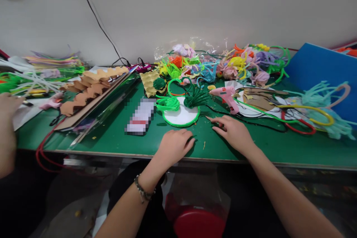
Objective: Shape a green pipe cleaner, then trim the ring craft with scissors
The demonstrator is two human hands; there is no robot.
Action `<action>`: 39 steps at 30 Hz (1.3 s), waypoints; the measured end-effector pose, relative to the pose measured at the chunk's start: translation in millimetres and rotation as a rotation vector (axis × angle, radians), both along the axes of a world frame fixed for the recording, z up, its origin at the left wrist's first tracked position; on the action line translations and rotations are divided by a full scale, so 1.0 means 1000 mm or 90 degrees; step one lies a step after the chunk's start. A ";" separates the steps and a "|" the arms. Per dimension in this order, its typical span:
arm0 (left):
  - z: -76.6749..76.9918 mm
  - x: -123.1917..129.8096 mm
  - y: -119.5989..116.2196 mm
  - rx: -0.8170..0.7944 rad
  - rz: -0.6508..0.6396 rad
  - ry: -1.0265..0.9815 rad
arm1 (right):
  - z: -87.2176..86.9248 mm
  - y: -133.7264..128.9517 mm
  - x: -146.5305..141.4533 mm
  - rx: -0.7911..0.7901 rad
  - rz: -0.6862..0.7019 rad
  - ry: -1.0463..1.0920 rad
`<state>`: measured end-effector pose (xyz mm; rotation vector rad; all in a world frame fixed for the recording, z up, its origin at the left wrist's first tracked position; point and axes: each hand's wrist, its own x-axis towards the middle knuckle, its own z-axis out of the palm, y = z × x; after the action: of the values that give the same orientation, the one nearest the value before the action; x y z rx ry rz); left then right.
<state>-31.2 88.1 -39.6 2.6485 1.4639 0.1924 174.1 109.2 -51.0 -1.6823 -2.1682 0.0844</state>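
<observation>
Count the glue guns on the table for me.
1. The pink glue gun lies on the green table, just beyond the right hand, beside the white disc. The clutter may hide others.

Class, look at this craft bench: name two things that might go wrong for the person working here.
The pink glue gun lies just beyond the right hand; if hot, a careless reach might burn. Its dark cord trails across the green table near the red and yellow hoops, so a tug may snag them.
</observation>
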 end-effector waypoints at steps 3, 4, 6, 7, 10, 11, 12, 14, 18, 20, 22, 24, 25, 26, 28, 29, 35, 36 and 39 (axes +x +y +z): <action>0.000 0.012 -0.002 -0.003 -0.003 -0.007 | 0.000 0.003 -0.007 0.000 -0.002 -0.015; -0.001 0.015 -0.003 -0.002 -0.007 -0.011 | 0.000 0.004 -0.008 0.003 -0.004 -0.016; -0.002 0.020 -0.003 -0.001 -0.006 -0.023 | -0.001 0.005 -0.008 0.013 -0.008 -0.003; -0.003 0.021 -0.002 -0.003 0.000 -0.030 | -0.002 0.005 -0.007 0.019 -0.007 0.014; -0.003 0.021 0.001 -0.024 0.018 -0.044 | -0.003 0.004 -0.001 0.035 -0.003 0.091; -0.002 0.021 0.002 -0.035 0.020 -0.045 | -0.004 0.003 0.001 0.035 -0.001 0.113; -0.002 0.020 0.004 -0.046 0.020 -0.045 | -0.004 0.002 0.003 0.035 0.003 0.131; 0.000 0.019 0.005 -0.065 0.016 -0.044 | -0.004 0.001 0.008 0.037 0.014 0.159; 0.003 0.018 0.006 -0.082 0.008 -0.032 | 0.000 -0.002 0.020 0.074 -0.030 0.199; 0.003 0.018 0.006 -0.079 0.003 -0.019 | 0.005 -0.003 0.030 0.111 -0.105 0.225; 0.002 0.018 0.005 -0.068 0.002 -0.008 | 0.010 -0.004 0.045 0.155 -0.199 0.249; 0.002 0.018 0.005 -0.051 0.014 -0.005 | 0.015 -0.007 0.063 0.211 -0.285 0.242; 0.003 0.018 0.005 -0.042 0.023 -0.009 | 0.017 -0.008 0.072 0.240 -0.323 0.220; 0.003 0.017 0.005 -0.034 0.036 -0.016 | 0.017 -0.009 0.082 0.264 -0.357 0.185; 0.003 0.014 0.007 -0.022 0.060 -0.038 | 0.016 -0.011 0.101 0.281 -0.412 0.092; 0.003 0.011 0.008 -0.019 0.066 -0.049 | 0.014 -0.011 0.109 0.270 -0.430 0.043; 0.010 -0.034 0.025 -0.013 0.036 -0.139 | 0.008 -0.012 0.128 0.130 -0.432 -0.142; 0.011 -0.043 0.027 0.010 0.084 -0.162 | 0.010 -0.013 0.128 0.138 -0.444 -0.139; 0.010 -0.066 0.031 0.054 0.177 -0.165 | 0.017 -0.018 0.130 0.169 -0.530 -0.116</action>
<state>-97.6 119.2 -29.4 2.3561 1.7574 0.6081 303.6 90.8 -34.4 -2.3248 -1.3361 -0.5718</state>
